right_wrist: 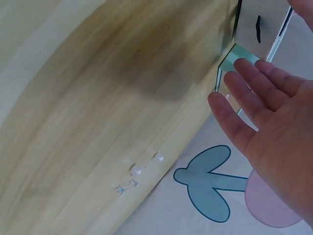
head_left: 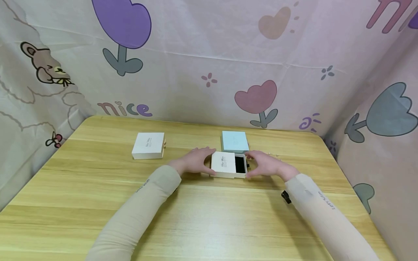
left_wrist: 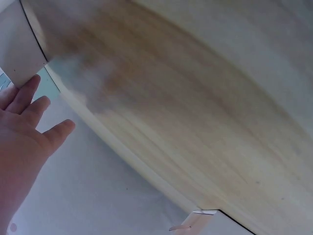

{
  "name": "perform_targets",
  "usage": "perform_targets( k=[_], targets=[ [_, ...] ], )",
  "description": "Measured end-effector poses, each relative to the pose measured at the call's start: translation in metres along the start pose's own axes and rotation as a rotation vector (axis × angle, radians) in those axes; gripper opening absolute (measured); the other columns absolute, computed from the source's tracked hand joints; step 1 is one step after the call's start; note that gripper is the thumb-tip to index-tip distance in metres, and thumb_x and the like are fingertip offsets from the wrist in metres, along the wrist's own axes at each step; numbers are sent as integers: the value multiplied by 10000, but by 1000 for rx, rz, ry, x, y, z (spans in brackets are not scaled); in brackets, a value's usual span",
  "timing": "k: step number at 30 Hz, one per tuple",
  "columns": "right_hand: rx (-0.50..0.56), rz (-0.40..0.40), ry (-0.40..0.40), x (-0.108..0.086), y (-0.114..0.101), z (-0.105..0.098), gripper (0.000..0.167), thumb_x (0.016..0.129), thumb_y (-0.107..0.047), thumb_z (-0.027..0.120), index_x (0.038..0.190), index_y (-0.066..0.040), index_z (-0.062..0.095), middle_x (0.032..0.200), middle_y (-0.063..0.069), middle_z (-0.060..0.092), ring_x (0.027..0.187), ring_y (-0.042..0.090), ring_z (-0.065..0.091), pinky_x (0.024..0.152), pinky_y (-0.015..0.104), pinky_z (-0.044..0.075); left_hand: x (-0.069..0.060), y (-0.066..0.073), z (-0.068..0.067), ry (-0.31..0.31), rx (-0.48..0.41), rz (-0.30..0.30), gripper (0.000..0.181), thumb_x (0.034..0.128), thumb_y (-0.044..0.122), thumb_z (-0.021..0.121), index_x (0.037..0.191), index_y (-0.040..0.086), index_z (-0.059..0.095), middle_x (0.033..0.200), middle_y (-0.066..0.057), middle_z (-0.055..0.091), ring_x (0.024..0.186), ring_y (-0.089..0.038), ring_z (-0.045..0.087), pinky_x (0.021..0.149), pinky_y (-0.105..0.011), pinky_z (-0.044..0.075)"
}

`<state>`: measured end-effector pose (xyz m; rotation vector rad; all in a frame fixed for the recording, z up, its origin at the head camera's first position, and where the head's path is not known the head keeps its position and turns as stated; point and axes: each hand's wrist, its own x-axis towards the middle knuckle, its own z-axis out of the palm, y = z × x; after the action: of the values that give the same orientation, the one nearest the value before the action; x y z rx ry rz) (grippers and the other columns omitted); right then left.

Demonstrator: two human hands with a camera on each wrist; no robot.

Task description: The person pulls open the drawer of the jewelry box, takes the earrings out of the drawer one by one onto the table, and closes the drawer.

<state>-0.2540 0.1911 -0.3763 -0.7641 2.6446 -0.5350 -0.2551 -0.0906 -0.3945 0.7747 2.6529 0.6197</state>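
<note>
The left grip (head_left: pixel 195 160) held the left end of a partly open white box (head_left: pixel 223 162), thumb at the near side and fingers at the far side, while the right grip (head_left: pixel 266 164) spanned its inner tray (head_left: pixel 241 165) the same way. From the left, a closed white box (head_left: pixel 148 145) lay on the table (head_left: pixel 202 217), well apart from the left grip, a pinkish ribbon (head_left: pixel 164 143) at its right side. Near the middle, the held box sat with small lettering on its lid, and a light blue box (head_left: pixel 234 141) stood just behind it. The tray jutted out rightward, dark inside, with a black tab (right_wrist: pixel 258 29) on its end. Farther right, behind the right grip, small star-ended ornaments (right_wrist: pixel 122 190) lay near the table's back edge.
</note>
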Motion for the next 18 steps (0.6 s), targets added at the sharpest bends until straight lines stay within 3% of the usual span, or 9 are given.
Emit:
perform_targets(
  k=[13,18],
  targets=[
    [-29,9,3,0,-2,2,904,709,-368,786,1375,73,363,1332,234,493,1237,389,462,1063,516,347,-3,1,0,4,-6,7,916,749,484,737,1461,88,318,1509,-67,345,1435,-264,224,1170,-489,141],
    [-10,13,1,0,-5,3,886,714,-349,789,1378,58,368,1348,222,485,1249,380,455,1073,511,337,-4,0,1,24,-24,-1,903,722,468,767,1436,87,364,1461,-54,422,1380,-245,343,1161,-458,191]
  ],
)
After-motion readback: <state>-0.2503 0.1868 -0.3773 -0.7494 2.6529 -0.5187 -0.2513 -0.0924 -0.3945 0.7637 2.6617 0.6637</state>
